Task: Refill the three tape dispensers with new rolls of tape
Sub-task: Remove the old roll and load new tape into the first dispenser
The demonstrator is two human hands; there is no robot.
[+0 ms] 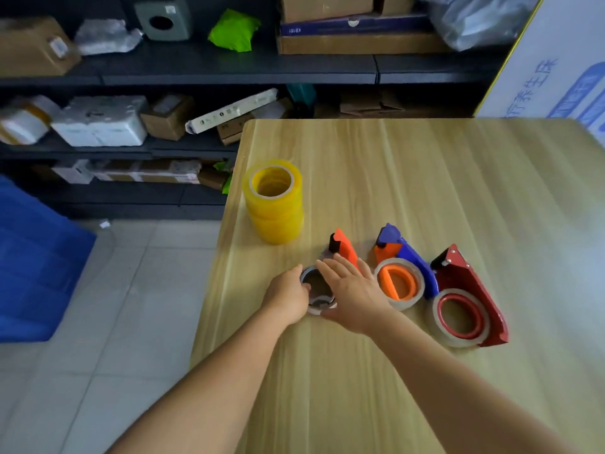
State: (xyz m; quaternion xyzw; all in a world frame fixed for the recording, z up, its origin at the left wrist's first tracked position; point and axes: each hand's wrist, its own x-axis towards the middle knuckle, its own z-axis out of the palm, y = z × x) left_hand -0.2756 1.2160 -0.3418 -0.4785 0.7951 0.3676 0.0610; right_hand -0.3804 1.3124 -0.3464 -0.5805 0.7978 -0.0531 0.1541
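Note:
Three tape dispensers lie in a row on the wooden table (425, 178). The left one is orange with a black roller (343, 245); its round spool with a thin empty core (316, 286) sits between my hands. My left hand (289, 298) grips the core's left rim. My right hand (352, 290) lies over the dispenser with its fingers stretched out, thumb under the core's near edge. The blue-and-orange dispenser (401, 267) and the dark red dispenser (465, 299) each hold a nearly empty core. A stack of yellow tape rolls (275, 201) stands behind, at the table's left edge.
The table's left edge runs close to my left hand, with white floor tiles (108, 306) below. A blue bin (36, 267) stands on the floor at left. Dark shelves (196, 67) with cardboard boxes and parcels line the back. A white printed carton (556, 67) stands at the back right.

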